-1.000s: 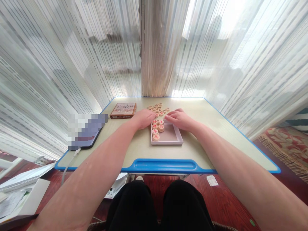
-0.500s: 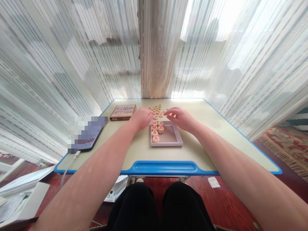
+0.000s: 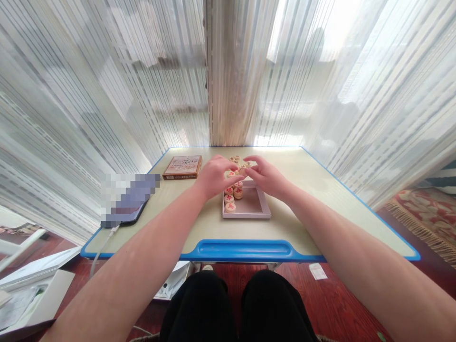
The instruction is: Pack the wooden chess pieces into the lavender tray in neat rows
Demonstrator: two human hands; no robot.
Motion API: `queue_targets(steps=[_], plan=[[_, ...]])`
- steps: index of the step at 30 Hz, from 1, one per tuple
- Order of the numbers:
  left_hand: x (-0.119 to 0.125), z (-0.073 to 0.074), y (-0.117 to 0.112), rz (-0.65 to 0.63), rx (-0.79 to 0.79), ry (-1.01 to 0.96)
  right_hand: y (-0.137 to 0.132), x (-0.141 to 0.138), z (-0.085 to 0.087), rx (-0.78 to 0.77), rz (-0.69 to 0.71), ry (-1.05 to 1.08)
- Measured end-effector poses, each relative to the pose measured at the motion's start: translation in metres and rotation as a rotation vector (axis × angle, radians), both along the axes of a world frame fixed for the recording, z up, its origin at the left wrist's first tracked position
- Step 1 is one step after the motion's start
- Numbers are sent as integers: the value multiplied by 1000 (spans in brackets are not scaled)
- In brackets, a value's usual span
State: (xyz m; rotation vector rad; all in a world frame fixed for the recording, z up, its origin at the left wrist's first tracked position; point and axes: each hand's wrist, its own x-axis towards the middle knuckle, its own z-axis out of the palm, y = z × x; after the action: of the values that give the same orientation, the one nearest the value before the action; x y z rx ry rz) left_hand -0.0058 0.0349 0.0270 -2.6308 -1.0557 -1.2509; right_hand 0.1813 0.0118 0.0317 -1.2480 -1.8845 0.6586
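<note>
A shallow white box tray (image 3: 246, 215) lies on the table with several round wooden Chinese chess pieces (image 3: 230, 207) inside, red characters facing up along its left side. Over its far edge, my left hand (image 3: 218, 176) has its thumb and forefinger curved around a red-marked piece (image 3: 231, 174). My right hand (image 3: 264, 175) comes in from the other side, thumb and fingers at a pale piece (image 3: 242, 170) between the two hands. Behind them lie more loose pieces (image 3: 236, 158), partly hidden by my fingers.
A flat printed box (image 3: 182, 166) sits at the table's back left. Nearer on that side is a phone (image 3: 133, 202), partly pixelated, with a white cable (image 3: 103, 244). A blue rim (image 3: 245, 248) edges the table; curtains (image 3: 231, 76) hang behind it.
Both hands have come closer together over the tray's far edge. A pale piece now shows between them, and my left hand covers the tray's far-left corner more.
</note>
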Motion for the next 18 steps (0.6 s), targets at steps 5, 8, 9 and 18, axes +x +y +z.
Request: queue_targets(steps=[5,8,9,18], plan=[[3,4,-4,-35,6,0,-5,-3,6,-78,33,163],[4,8,-8,-43,-81,-26,-5,-2,6,-78,57,238],[5,9,-10,-44,-128,-51,-5,-1,6,-62,61,251],[9,18,-22,-136,-442,-261,-6,-1,9,113,40,182]])
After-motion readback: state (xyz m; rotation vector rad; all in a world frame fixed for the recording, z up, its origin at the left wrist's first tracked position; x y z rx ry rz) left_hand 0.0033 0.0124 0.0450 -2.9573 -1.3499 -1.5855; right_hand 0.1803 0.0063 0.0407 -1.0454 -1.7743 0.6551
